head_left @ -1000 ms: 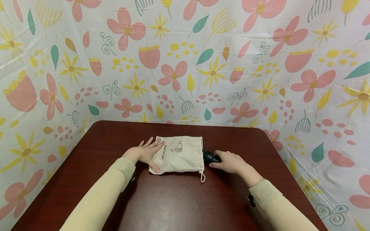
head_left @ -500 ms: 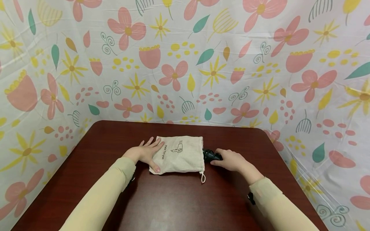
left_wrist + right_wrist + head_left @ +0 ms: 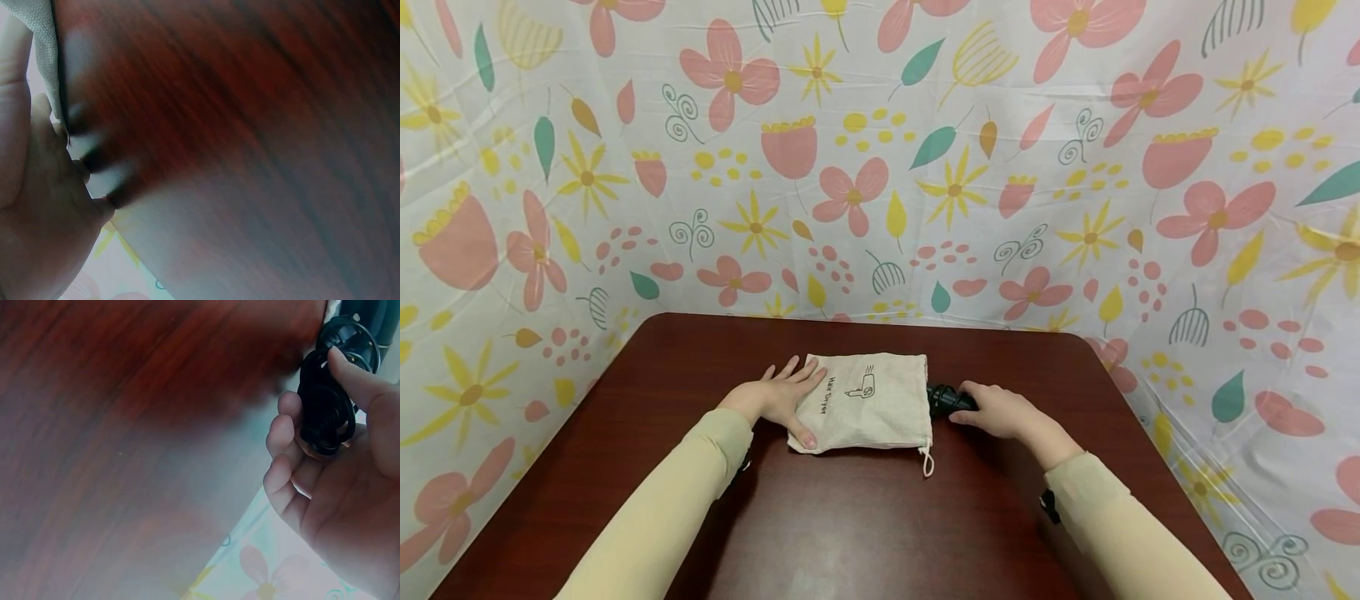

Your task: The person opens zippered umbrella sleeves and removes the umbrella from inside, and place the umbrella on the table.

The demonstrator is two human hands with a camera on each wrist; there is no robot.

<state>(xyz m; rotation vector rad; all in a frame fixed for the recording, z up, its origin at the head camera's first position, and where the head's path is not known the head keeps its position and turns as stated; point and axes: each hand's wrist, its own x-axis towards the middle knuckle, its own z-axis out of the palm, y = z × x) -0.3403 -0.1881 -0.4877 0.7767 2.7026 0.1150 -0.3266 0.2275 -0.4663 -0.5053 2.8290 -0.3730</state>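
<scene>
A cream cloth drawstring bag (image 3: 876,421), printed "Hair Dryer" with a small drawing of one, lies flat on the table with its mouth to the right. My left hand (image 3: 778,396) rests on the bag's closed end, fingers spread. In the left wrist view, an edge of the bag (image 3: 47,47) shows beside the hand. Out of the mouth sticks a black hair dryer (image 3: 946,401) with its cord wound up; its other end is hidden in the bag. My right hand (image 3: 1003,411) grips this outer end. The right wrist view shows the coiled cord (image 3: 328,406) between thumb and curled fingers.
The dark red-brown wooden table (image 3: 850,517) reaches under both arms. A white drawstring loop (image 3: 928,462) hangs from the bag's near right corner. Behind and on both sides of the table hangs a flower-patterned cloth (image 3: 880,167).
My right hand and the outer end of the hair dryer have shifted very slightly right and away from me. The left hand stays in place on the bag.
</scene>
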